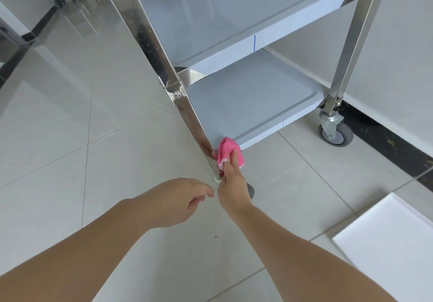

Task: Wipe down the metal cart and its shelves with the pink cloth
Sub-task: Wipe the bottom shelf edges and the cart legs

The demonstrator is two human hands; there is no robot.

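Observation:
The metal cart stands ahead, with a shiny near leg (185, 109) running down to the floor. Its middle shelf (225, 25) and bottom shelf (253, 100) are covered in pale blue film. My right hand (232, 184) grips the pink cloth (228, 151) and holds it wrapped against the bottom of the near leg, just beside the corner of the bottom shelf. My left hand (173, 201) hovers low to the left of the leg, fingers loosely curled, holding nothing. The near caster is mostly hidden behind my right hand.
A grey caster (335, 133) carries the cart's far right leg near a white wall with a black skirting strip. A white flat panel (389, 245) lies on the tiled floor at the right. Legs of other metal furniture stand at the upper left.

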